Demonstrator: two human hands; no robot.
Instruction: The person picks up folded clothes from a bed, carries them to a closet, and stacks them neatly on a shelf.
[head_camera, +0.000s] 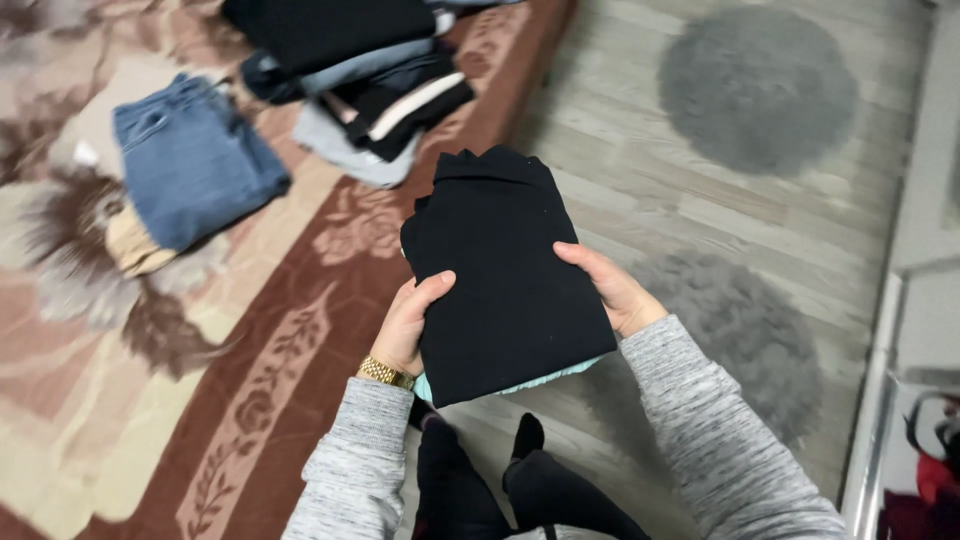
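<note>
Head view, and I'm sweeping from the left: over on the patterned rug (150, 420) sits a folded pair of blue jeans (195, 160) on top of some beige and cream pieces, and farther back, a bit to the right, a loose stack of dark folded clothes (360, 70) near the rug's red border. Now my left hand (410, 325), gold watch (386, 373) at the wrist, grey sleeve below: thumb lies on top of the near-left edge of the folded black garment (505, 270), the fingers are tucked underneath out of sight, so it's a pinch on that edge. Centre frame, the black garment is held up above the wooden floor (620, 150), flat, with a sliver of pale turquoise fabric (530, 383) peeking out beneath its near edge. I read it as light, soft and floppy; it'll sag or unfold if held by one corner, so both side edges, supported from below, look like the sensible grip. My right hand (610, 290) mirrors that, thumb over the right edge, fingers hidden under. Beyond it, two grey round mats (755, 90).
</note>
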